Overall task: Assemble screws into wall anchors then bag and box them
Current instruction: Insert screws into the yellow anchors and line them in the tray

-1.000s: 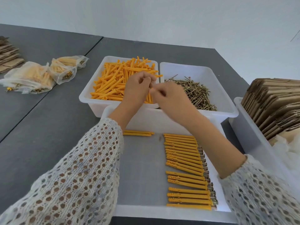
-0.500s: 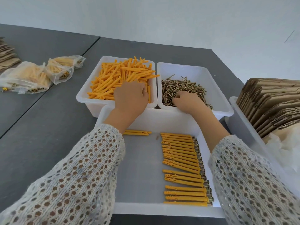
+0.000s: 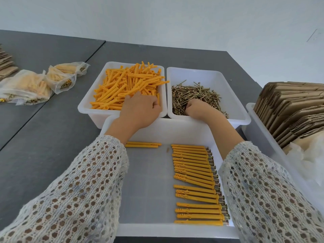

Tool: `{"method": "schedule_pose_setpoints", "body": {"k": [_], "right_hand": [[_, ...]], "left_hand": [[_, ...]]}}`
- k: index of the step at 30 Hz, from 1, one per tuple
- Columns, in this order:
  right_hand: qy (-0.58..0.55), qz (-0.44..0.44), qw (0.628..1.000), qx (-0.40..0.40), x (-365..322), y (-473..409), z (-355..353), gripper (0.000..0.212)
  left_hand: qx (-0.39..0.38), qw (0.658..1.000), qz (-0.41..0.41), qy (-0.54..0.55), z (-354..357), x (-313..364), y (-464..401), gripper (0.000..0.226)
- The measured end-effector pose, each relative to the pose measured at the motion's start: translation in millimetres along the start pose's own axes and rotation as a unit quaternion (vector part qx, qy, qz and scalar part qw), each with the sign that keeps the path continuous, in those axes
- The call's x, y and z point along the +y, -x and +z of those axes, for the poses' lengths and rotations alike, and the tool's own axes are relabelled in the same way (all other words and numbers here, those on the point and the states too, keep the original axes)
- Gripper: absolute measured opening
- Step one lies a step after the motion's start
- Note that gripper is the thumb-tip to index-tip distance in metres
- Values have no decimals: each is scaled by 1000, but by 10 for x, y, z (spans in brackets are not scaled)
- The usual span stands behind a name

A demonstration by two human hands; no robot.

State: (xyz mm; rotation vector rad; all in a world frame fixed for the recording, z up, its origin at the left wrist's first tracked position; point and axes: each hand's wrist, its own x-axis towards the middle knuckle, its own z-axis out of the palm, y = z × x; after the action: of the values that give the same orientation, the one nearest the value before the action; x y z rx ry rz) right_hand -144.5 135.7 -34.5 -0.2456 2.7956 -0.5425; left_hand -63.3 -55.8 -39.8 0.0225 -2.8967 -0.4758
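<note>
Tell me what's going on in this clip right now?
A person is pairing screws with orange wall anchors. The left hand reaches into the bin of loose anchors, the right hand into the bin of screws; the fingers are curled down into the piles. A row of assembled anchors lies in the near tray, and filled bags sit on the table to the left.

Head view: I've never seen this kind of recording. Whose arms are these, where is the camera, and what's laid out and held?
The camera sits on a person's head, looking down at their own arms. The left hand reaches into a tub of orange wall anchors; the right hand digs into a tub of screws. What each has picked up is hidden under the fingers. The near tray holds a row of finished anchors with screws in. Filled bags lie left, flat cardboard boxes right.
</note>
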Motion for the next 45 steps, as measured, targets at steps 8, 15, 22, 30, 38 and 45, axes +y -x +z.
{"method": "schedule_pose_setpoints", "body": {"k": [8, 15, 22, 30, 38, 45], "right_hand": [[-97, -51, 985, 137, 53, 61, 10, 14], [-391, -81, 906, 137, -47, 220, -102, 21], [-535, -123, 830, 100, -229, 349, -65, 16], [-582, -145, 789, 130, -403, 436, 4, 12], [-572, -154, 779, 205, -442, 457, 26, 8], [-512, -170, 816, 208, -480, 453, 89, 9]], "left_hand": [[28, 997, 28, 62, -29, -29, -1, 19], [85, 992, 52, 79, 9, -32, -6, 16], [135, 984, 73, 92, -8, 8, 17, 9], [162, 972, 134, 109, -86, 89, 48, 7], [184, 966, 149, 101, -67, 92, 31, 10], [201, 964, 140, 101, -42, 92, 10, 11]]}}
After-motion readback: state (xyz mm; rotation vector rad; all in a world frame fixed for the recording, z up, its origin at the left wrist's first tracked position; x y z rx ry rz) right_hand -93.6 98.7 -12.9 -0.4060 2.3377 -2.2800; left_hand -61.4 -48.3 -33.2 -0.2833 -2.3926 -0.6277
